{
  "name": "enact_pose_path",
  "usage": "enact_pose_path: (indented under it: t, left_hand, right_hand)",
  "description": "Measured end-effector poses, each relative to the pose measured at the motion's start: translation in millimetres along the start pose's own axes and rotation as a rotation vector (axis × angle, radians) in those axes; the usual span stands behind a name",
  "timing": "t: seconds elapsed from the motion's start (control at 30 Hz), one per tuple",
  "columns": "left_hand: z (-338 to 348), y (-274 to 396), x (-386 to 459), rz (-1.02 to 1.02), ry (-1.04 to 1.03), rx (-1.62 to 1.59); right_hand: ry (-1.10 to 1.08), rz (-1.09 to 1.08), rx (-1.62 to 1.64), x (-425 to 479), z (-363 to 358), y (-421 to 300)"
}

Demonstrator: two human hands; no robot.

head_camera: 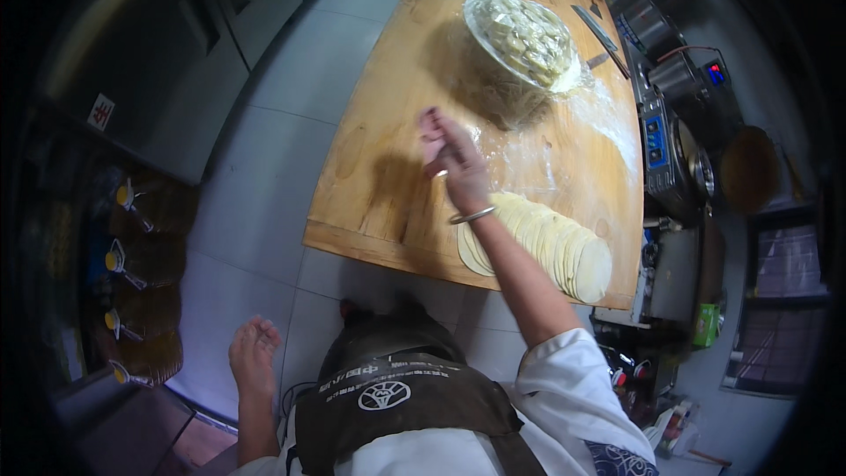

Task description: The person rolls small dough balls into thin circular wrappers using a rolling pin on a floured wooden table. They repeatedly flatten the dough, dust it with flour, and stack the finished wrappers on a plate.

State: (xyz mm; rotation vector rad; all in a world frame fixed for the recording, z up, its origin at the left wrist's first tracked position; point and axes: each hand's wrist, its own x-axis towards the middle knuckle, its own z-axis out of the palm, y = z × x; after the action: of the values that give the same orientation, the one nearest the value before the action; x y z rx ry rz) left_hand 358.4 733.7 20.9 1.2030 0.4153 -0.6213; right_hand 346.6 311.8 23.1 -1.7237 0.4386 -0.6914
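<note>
My right hand (458, 162), blurred and wearing a metal bangle (472, 215), hovers over the wooden table (370, 165). Its fingers are loosely bent apart from the thumb, and I see nothing held. Under that forearm lies an overlapping row of thin round dough wrappers (555, 244) along the near edge. Farther up the table stands a white bowl (477, 30) heaped with pale food pieces (525, 39), with clear plastic film (512, 102) over and around it. Away from the table, my left hand (254, 347) hangs empty above the floor, fingers slightly spread.
A knife (595, 26) lies by the table's right edge, with flour (605, 119) dusted nearby. Pots (677, 76) and a cooking appliance (661, 145) with blue panels line the right. At left are a cabinet (152, 66) and several oil jugs (149, 317). Tiled floor (244, 211) lies between.
</note>
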Motion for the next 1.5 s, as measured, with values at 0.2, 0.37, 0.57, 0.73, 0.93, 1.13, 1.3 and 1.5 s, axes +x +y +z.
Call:
enact_pose_path:
  t: [0.2, 0.37, 0.57, 0.73, 0.93, 1.13, 1.3, 1.5]
  left_hand:
    - [13, 11, 19, -0.033, 0.019, 0.067]
    - [4, 11, 22, -0.014, 0.016, 0.006]
    - [39, 20, 50, -0.095, -0.033, 0.073]
    - [64, 45, 91, -0.098, -0.247, 0.109]
    - [76, 83, 133, -0.158, -0.32, 0.282]
    - [66, 122, 183, -0.16, -0.377, 0.336]
    - [73, 132, 200, -0.185, -0.414, 0.388]
    - [72, 133, 208, -0.231, -0.397, 0.4]
  right_hand:
    - [-0.035, -0.15, -0.75, 41, -98, 74]
    - [-0.081, -0.065, -0.923, 41, -67, 102]
    - [-0.065, 0.03, -1.023, -29, 11, 50]
    - [0.111, 0.046, -0.984, -77, 68, 28]
    - [0.267, -0.042, -0.779, -81, 124, 4]
    - [0.412, 0.543, 0.006, -84, 71, -38]
    - [0.399, 0.126, -1.084, -94, 77, -28]
    - [0.354, 0.092, -1.251, -68, 94, 12]
